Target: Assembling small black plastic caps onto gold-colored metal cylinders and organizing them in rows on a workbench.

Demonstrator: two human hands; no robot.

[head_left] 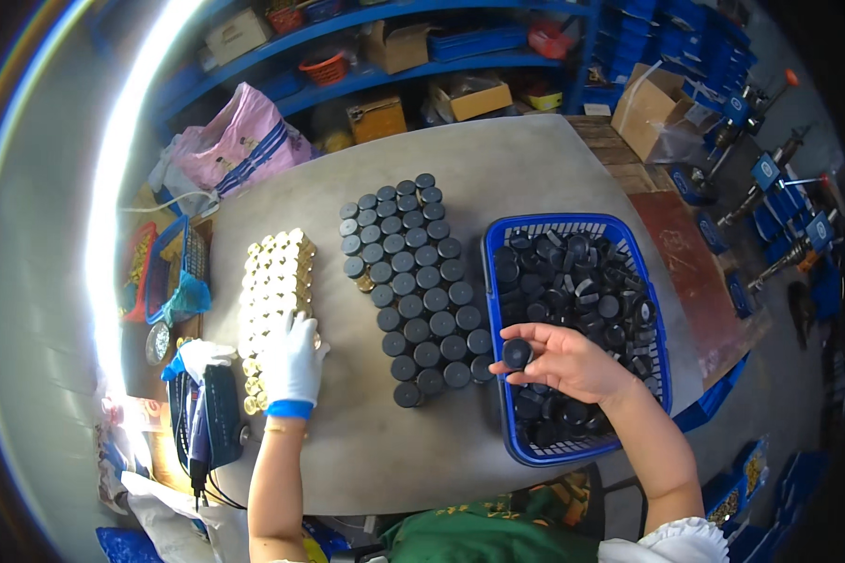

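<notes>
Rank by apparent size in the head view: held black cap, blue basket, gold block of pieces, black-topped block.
Largest to smallest:
1. Blue basket
2. Black-topped block
3. Gold block, judged by its visible part
4. Held black cap

1 wide fisheye view, from the left of 2 head-worn cameras, looks down from close above the near side of the worktop point(498, 159), taking in most of its top and reaching the blue shelving point(535, 66) beyond it.
</notes>
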